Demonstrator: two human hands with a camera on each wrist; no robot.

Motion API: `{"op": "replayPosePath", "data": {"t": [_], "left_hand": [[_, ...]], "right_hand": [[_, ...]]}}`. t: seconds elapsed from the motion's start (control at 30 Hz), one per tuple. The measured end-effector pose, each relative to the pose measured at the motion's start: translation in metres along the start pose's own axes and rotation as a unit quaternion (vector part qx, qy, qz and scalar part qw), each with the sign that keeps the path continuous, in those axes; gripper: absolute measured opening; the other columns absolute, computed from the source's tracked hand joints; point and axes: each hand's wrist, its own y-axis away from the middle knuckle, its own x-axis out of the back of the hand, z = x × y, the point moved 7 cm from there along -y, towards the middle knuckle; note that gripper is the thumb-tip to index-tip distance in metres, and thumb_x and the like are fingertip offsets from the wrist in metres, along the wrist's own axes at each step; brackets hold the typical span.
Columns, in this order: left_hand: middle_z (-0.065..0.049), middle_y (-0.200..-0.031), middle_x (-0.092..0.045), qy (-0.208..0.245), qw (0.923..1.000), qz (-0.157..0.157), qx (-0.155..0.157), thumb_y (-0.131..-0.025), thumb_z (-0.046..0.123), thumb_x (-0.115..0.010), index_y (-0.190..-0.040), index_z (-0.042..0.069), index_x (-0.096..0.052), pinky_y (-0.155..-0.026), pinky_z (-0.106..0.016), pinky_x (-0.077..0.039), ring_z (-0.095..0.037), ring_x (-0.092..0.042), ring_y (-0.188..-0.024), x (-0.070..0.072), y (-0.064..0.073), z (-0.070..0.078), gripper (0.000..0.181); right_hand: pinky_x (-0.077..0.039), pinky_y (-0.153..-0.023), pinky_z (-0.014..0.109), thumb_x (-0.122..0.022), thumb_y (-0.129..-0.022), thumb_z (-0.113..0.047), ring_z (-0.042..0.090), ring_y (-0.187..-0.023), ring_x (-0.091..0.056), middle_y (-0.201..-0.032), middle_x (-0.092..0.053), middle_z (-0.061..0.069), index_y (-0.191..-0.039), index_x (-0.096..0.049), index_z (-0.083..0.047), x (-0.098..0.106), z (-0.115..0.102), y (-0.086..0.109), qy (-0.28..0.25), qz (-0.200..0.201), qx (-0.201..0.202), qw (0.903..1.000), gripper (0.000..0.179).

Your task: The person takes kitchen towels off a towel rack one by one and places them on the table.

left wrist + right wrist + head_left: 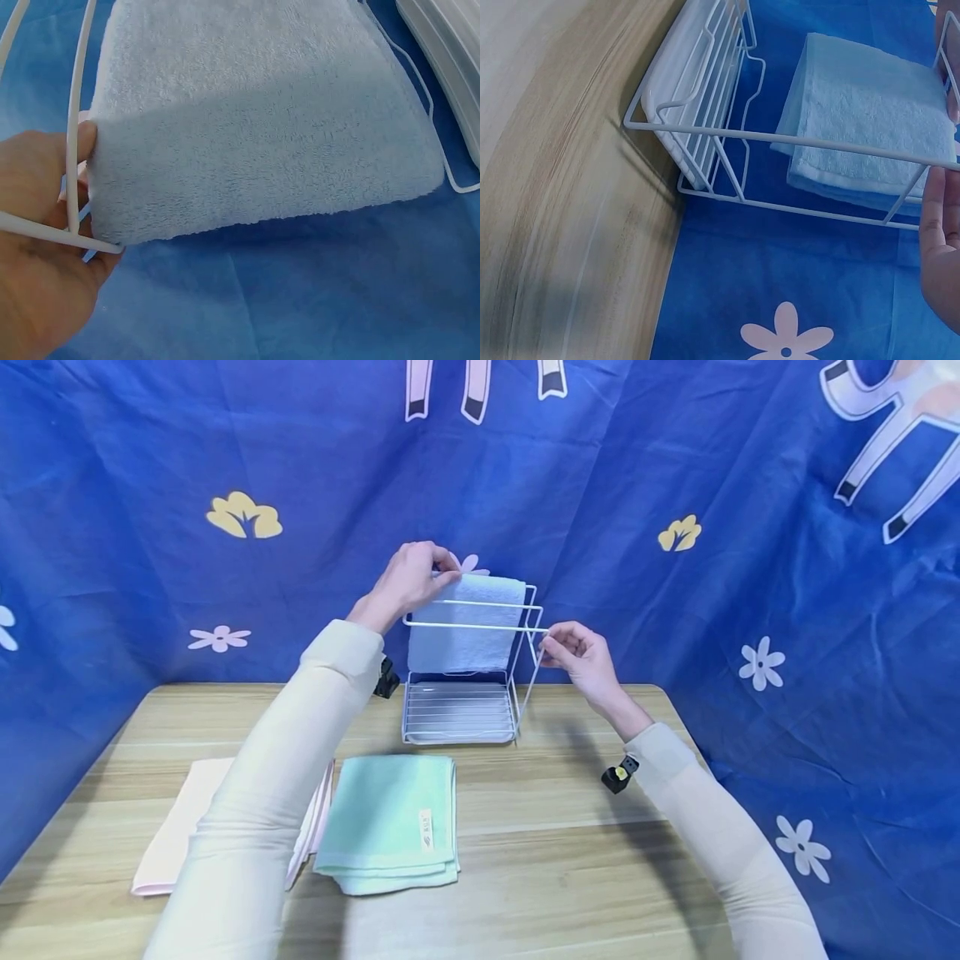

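Observation:
A white wire rack (519, 681) stands at the back of the table, with a light blue towel (468, 643) draped over its rear top bar. My left hand (411, 578) pinches the towel's upper left edge at that bar; the left wrist view shows the fingers (86, 139) at the towel's edge, among the rack's wires. At the front top right corner, my right hand (583, 658) grips the rack between thumb and fingers. The right wrist view shows the folded towel (877, 112) hanging inside the frame, with the right hand (941, 232) partly cut off.
A white tray (459, 714) sits in the rack's base. On the table (555, 877) nearer me lie a folded mint green towel (386, 814) and, to its left, a pale pink towel (180, 835) partly behind my left sleeve. Blue patterned cloth (337, 468) hangs behind and at the sides.

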Motion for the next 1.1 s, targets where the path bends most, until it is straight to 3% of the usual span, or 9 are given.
{"op": "replayPosePath", "data": {"t": [0.13, 0.3, 0.5, 0.63, 0.87, 1.0, 1.1], "left_hand": [[-0.012, -0.124, -0.075, 0.005, 0.9998, -0.008, 0.017, -0.104, 0.025, -0.068, -0.117, 0.008, -0.077, -0.107, -0.048, -0.049, -0.03, -0.066, -0.119, -0.0013, 0.0011, -0.0028, 0.023], [-0.015, -0.133, -0.072, -0.001, 0.9993, -0.021, 0.032, -0.101, 0.026, -0.072, -0.125, 0.007, -0.075, -0.109, -0.049, -0.049, -0.033, -0.063, -0.125, -0.0037, 0.0027, -0.0041, 0.03], [-0.017, -0.136, -0.069, -0.004, 0.9992, -0.019, 0.036, -0.103, 0.024, -0.071, -0.125, 0.007, -0.076, -0.11, -0.05, -0.048, -0.035, -0.061, -0.129, -0.004, 0.0031, -0.0049, 0.029], [-0.017, -0.133, -0.068, -0.009, 0.9994, -0.013, 0.03, -0.103, 0.023, -0.07, -0.124, 0.007, -0.077, -0.11, -0.05, -0.047, -0.036, -0.06, -0.128, -0.0035, 0.004, -0.0037, 0.027], [-0.016, -0.127, -0.069, -0.015, 0.9998, -0.004, 0.013, -0.104, 0.022, -0.069, -0.125, 0.007, -0.077, -0.109, -0.05, -0.048, -0.036, -0.061, -0.124, -0.0024, 0.0026, -0.0023, 0.027], [-0.017, -0.124, -0.069, -0.016, 0.9999, 0.006, -0.001, -0.104, 0.022, -0.068, -0.124, 0.006, -0.077, -0.108, -0.05, -0.047, -0.036, -0.061, -0.122, -0.001, 0.0012, -0.0007, 0.027], [-0.018, -0.123, -0.069, -0.017, 0.9997, 0.013, -0.008, -0.105, 0.023, -0.067, -0.124, 0.005, -0.076, -0.107, -0.051, -0.046, -0.037, -0.06, -0.12, 0.0001, 0.0004, 0.0009, 0.028]], "right_hand": [[-0.065, -0.082, 0.033, -0.065, -0.102, 0.0, 0.016, -0.084, -0.076, -0.09, -0.076, -0.005, -0.108, -0.067, 0.001, -0.0005, 0.0006, -0.0004, 0.006, -0.001, 0.0, 1.0, 0.006], [-0.065, -0.084, 0.037, -0.065, -0.102, 0.0, 0.016, -0.085, -0.076, -0.09, -0.076, -0.006, -0.103, -0.071, -0.016, 0.0, 0.0008, -0.0001, 0.01, 0.0, -0.001, 0.9999, 0.017], [-0.065, -0.083, 0.036, -0.065, -0.102, -0.001, 0.018, -0.086, -0.075, -0.091, -0.075, -0.002, -0.108, -0.068, -0.002, 0.0, 0.0007, 0.0004, 0.01, 0.001, 0.0, 1.0, 0.006], [-0.065, -0.082, 0.034, -0.065, -0.103, -0.003, 0.015, -0.086, -0.075, -0.091, -0.075, -0.006, -0.112, -0.063, 0.007, -0.0007, -0.0001, 0.0009, 0.018, -0.001, 0.0, 0.9998, 0.014], [-0.065, -0.082, 0.033, -0.065, -0.103, -0.004, 0.013, -0.084, -0.075, -0.091, -0.075, -0.003, -0.108, -0.068, -0.003, -0.0001, 0.001, 0.0007, 0.02, -0.003, 0.002, 0.9998, 0.005], [-0.065, -0.082, 0.034, -0.065, -0.103, -0.002, 0.015, -0.085, -0.075, -0.091, -0.075, -0.006, -0.114, -0.06, 0.012, 0.0003, 0.0009, 0.0008, 0.014, -0.002, 0.002, 0.9999, 0.018], [-0.065, -0.083, 0.035, -0.065, -0.103, -0.002, 0.016, -0.085, -0.075, -0.091, -0.075, -0.006, -0.112, -0.063, 0.007, 0.0005, 0.0009, 0.0007, 0.012, -0.002, 0.001, 0.9999, 0.013]]}}
